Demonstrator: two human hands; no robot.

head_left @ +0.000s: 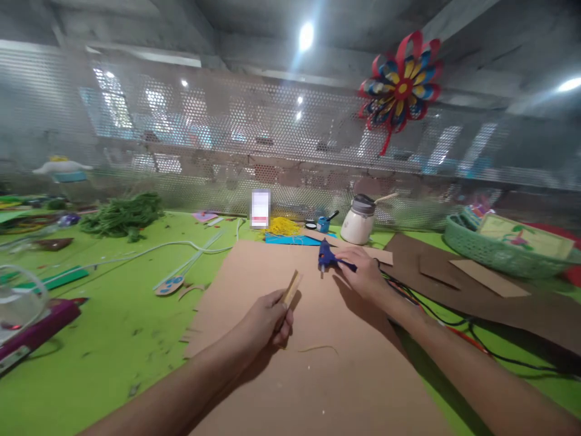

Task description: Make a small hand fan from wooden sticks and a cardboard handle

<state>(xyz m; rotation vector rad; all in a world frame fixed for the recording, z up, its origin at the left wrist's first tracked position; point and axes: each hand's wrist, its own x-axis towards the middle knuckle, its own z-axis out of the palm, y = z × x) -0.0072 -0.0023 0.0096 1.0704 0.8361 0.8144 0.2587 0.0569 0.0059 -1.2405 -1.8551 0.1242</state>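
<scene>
Left hand pinching narrow cardboard strip; right hand, fingers grasping blue glue gun. Advisable: strip steady, gun clear of left fingertips.

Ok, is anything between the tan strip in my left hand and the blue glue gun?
Nothing visible blocks it: between the tan strip in your left hand and the blue glue gun only the cardboard sheet shows, lying below. Your right hand is at the gun's handle, beyond that gap.
</scene>
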